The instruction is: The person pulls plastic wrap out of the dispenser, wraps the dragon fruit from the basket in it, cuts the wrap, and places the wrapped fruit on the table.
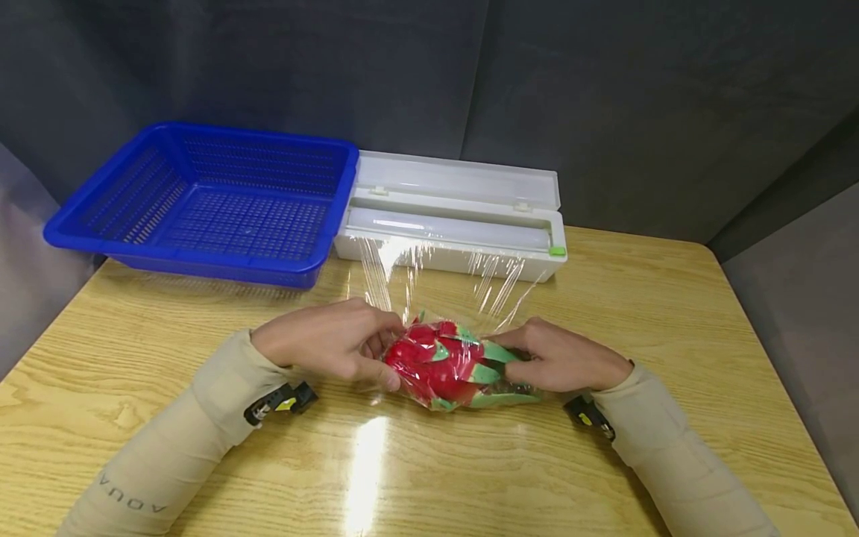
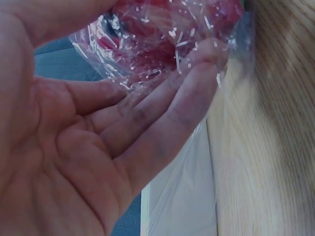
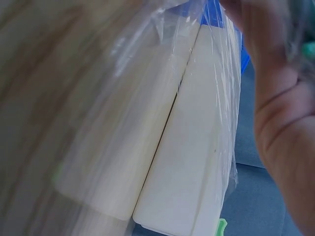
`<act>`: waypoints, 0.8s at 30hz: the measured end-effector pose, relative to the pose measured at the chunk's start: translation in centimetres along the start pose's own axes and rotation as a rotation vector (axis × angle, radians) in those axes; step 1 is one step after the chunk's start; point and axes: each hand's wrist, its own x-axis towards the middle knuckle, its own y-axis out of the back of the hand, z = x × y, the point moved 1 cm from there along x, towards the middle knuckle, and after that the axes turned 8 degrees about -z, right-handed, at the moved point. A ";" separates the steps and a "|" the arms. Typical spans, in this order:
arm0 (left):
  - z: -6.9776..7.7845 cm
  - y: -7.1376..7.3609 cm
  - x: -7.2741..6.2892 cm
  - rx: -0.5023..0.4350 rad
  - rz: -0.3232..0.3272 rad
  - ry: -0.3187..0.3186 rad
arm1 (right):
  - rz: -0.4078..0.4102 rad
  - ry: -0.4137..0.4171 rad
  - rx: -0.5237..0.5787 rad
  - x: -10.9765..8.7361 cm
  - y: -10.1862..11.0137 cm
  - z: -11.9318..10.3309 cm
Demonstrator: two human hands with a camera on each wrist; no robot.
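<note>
A red dragon fruit (image 1: 443,365) with green-tipped scales lies on its side, covered in shiny cling film (image 1: 456,287). My left hand (image 1: 329,339) holds its rounded red end through the film, thumb on the near side. In the left wrist view the fingers of the left hand (image 2: 142,123) curve against the crinkled wrap. At the green-tipped end, my right hand (image 1: 560,354) grips the fruit between thumb and fingers. From the fruit, the film stretches back to a white dispenser box (image 1: 446,261) with its lid (image 1: 456,175) raised.
Inside the dispenser lies a film roll (image 1: 443,227), with a green tab (image 1: 557,251) at the box's right end. A blue plastic basket (image 1: 201,257) stands at the back left, against the dispenser. A dark curtain (image 1: 604,112) hangs behind the wooden table (image 1: 671,313).
</note>
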 end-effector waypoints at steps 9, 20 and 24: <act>0.0 -0.1 0.0 0.005 -0.007 0.008 | -0.014 0.020 0.006 0.0 0.0 0.1; -0.1 -0.2 0.0 -0.003 -0.025 -0.009 | -0.030 -0.010 0.032 0.0 -0.2 -0.1; -0.1 -0.2 0.0 0.008 -0.027 -0.013 | -0.045 -0.026 0.052 0.0 -0.2 -0.2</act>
